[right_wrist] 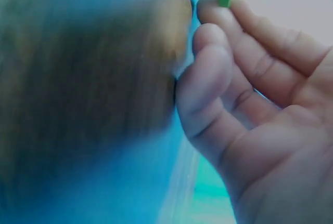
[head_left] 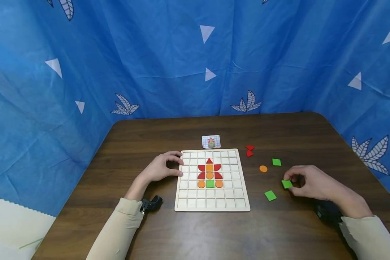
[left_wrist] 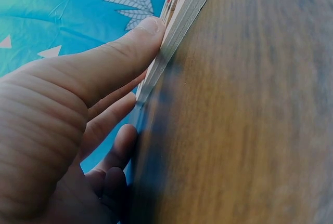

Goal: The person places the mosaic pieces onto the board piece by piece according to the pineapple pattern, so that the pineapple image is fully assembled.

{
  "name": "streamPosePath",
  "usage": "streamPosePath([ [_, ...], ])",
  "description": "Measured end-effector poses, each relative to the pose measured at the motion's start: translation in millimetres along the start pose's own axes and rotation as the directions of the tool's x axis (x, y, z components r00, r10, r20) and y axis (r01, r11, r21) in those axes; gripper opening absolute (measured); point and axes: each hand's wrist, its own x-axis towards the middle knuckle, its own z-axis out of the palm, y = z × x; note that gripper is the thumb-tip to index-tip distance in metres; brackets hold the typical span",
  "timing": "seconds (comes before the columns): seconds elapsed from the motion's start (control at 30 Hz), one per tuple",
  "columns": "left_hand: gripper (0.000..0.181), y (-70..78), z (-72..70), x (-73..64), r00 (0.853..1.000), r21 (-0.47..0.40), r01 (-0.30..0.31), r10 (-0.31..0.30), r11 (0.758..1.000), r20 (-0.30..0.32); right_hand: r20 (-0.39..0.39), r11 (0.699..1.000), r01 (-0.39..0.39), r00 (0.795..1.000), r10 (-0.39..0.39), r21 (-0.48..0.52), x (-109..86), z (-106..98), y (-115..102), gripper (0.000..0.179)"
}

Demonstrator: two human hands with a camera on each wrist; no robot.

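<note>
My right hand (head_left: 315,182) pinches a green square tile (head_left: 286,184) between thumb and fingers, low over the right part of the table. Another green tile (head_left: 270,195) lies just left of it, and a third green tile (head_left: 276,162) lies farther back. At the left edge of a pale wooden grid board (head_left: 188,204), my left hand (head_left: 162,167) rests with thumb and fingertips touching the rim. The left wrist view shows that thumb (left_wrist: 140,34) against the board's side. On the board, red, orange and green pieces form a figure, with a green square (head_left: 210,183) at its bottom middle.
A small printed card (head_left: 211,142) with a similar figure lies behind the board. Right of the board are two red pieces (head_left: 249,151) and an orange disc (head_left: 263,168). A blue patterned curtain (head_left: 169,65) hangs behind the brown table (head_left: 182,234).
</note>
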Motion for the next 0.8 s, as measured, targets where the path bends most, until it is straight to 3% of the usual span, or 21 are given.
streamPosePath([
  [0.13,0.031,1.4,-0.4,-0.4,1.0,-0.002,0.004,-0.004,1.0,0.003,0.004,0.999,-0.014,1.0,0.014,0.036,4.2,-1.3,-3.5,0.026],
  [0.5,0.032,1.6,-1.4,0.3,1.0,0.007,0.004,-0.004,1.0,0.0,0.015,0.972,0.093,0.995,-0.098,0.218,45.0,-0.8,-37.2,0.023],
  [0.8,0.032,-0.2,-1.2,0.1,1.0,0.009,-0.015,0.015,1.0,-0.002,-0.026,0.963,0.125,0.992,-0.122,0.237,76.7,10.8,-71.4,0.026],
])
